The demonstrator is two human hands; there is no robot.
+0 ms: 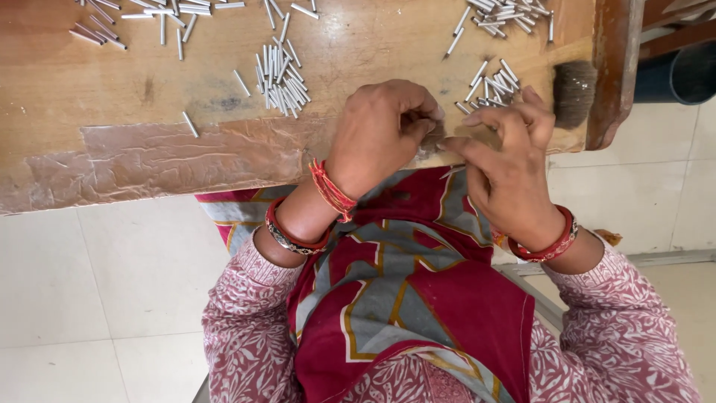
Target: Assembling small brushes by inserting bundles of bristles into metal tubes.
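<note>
Now both hands meet at the tabletop [112, 82] edge, left hand [377, 134] and right hand [507, 175] pinched together on something small, hidden between the fingertips. Nearest metal pins [488, 86] lie just beyond the right hand; a slip could roll them off the edge.

We see a worn wooden surface [67, 82] whose near edge is covered with a strip of crinkled clear tape [149, 160]. On it lie small silvery metal pins: a scatter at the far left [160, 15], a dense cluster in the middle [280, 75], a heap at the far right [503, 13] and a few more nearer [492, 86]. A dark round brush head [574, 91] rests at the right edge.
</note>
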